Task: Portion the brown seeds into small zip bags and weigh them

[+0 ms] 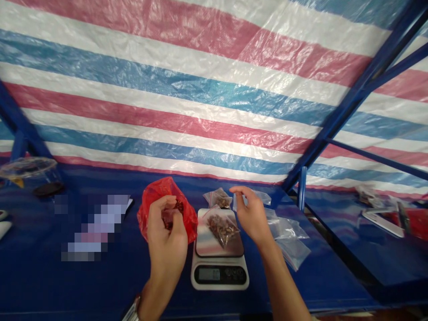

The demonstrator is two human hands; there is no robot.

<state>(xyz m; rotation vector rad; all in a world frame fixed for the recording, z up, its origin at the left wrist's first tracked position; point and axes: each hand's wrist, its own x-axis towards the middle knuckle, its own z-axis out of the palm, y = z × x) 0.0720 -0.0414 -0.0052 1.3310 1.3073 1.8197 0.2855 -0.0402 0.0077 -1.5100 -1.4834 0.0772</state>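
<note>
Nearest: white scale, display reading 0.0; filled clear bag lying on top. Left hand curled over red bag; I cannot tell whether it grips anything. Right hand beside scale, thumb and forefinger parted. Striped sheeting behind.

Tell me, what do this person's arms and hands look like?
Both the left hand and right hand are human, without gloves, and no sleeve covers the forearms in view. A shiny, silvery band, perhaps a watch's, circles the left wrist; its details are cut off.
</note>
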